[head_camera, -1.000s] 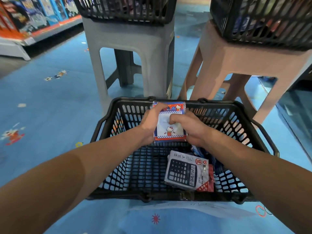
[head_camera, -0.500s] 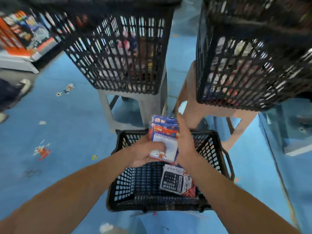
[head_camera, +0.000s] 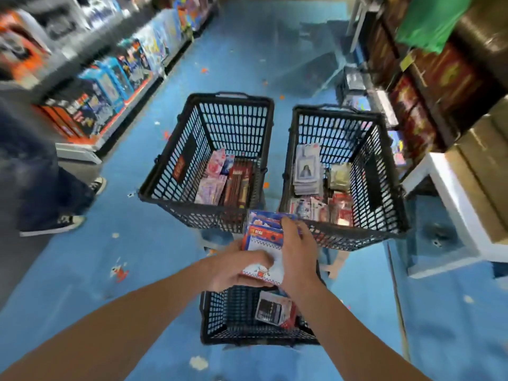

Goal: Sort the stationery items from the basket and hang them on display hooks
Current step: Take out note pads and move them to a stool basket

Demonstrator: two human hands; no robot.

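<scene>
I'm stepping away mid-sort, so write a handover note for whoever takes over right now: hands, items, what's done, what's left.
Hands: left hand and right hand both grip the stack of cartoon packets, held above the floor basket.
Items: a calculator pack lies in the floor basket. Ahead, the left basket and right basket hold more packs.
Done: stack is out of the floor basket.
Left: hang the stack, though no hooks are in view, then deal with the calculator pack.

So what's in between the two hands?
A stack of cartoon packets, gripped by the left hand and the right hand, seen in the head view.
</scene>
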